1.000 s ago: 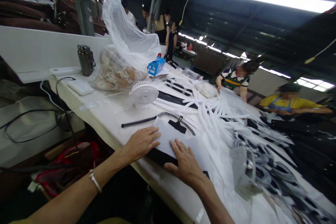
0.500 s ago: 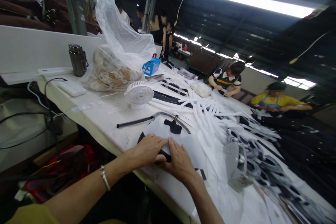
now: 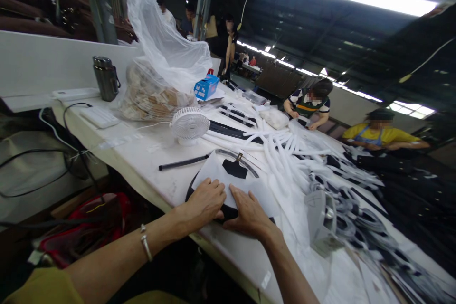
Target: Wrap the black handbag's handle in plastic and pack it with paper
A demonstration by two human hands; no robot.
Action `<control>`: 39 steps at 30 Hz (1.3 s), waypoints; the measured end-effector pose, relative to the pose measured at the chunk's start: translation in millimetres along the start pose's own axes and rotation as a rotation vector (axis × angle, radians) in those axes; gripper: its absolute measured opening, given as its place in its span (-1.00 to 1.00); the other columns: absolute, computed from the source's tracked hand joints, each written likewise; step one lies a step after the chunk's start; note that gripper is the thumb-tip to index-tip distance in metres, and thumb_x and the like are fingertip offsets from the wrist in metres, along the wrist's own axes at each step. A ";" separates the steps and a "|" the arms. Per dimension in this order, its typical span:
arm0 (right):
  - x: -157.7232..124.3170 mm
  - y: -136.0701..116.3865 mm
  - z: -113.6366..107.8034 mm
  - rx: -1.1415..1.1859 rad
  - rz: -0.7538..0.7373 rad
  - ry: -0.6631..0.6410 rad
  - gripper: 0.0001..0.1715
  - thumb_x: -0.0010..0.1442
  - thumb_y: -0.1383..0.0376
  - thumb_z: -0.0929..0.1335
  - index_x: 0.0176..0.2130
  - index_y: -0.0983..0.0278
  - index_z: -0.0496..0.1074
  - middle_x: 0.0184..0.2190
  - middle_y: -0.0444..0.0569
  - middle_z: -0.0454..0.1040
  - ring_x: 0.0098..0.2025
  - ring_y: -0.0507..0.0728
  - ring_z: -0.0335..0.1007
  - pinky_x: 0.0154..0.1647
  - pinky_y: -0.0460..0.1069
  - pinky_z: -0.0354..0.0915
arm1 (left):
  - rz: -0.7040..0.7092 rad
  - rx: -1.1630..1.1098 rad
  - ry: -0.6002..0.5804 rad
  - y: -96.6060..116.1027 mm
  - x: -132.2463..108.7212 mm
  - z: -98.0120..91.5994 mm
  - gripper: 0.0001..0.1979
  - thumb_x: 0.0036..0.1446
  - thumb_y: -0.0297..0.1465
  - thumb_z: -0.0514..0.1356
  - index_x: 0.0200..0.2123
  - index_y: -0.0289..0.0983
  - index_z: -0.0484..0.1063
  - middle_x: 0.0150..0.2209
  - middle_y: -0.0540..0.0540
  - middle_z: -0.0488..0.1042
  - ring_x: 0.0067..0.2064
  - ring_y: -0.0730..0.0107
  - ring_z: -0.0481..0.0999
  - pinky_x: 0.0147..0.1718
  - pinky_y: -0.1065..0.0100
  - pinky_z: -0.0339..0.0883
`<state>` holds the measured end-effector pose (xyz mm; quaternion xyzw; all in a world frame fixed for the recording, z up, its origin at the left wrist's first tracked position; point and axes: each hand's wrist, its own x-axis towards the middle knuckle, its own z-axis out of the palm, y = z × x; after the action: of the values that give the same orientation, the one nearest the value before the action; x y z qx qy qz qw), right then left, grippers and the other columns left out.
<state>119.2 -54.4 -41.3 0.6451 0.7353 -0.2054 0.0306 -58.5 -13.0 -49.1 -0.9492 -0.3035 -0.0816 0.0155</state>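
Observation:
A white sheet lies over a flat black piece at the near edge of the white table. My left hand presses on the sheet's near left corner with fingers curled down. My right hand rests flat beside it, fingers stretched over the sheet and the black piece. A small black tab with a metal clip sits on top of the sheet. A thin black strip lies just left of it.
A small white fan, a big plastic bag of tan pieces, a blue box and a steel flask stand behind. White and black strips cover the table's middle. Two people work across it.
My hands came together at the sheet's near edge, then spread slightly. More of the black piece's rounded left edge shows from under the sheet. The view shifted a little.

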 end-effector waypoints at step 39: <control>2.4 1.1 18.3 -0.161 0.039 0.245 -0.02 -0.12 0.10 0.51 0.24 0.25 0.26 0.22 0.18 0.34 0.24 0.38 0.23 0.34 0.37 -0.20 | 0.047 -0.159 0.065 -5.0 -2.9 36.5 -0.31 0.06 -0.25 0.36 0.18 -0.36 0.19 0.08 -0.31 0.42 0.03 -0.03 0.45 -0.01 0.09 0.31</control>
<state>115.8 -58.3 -59.1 0.6750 0.7350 -0.0648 -0.0039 -58.4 -7.7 -85.7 -0.9511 -0.2733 -0.1357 -0.0480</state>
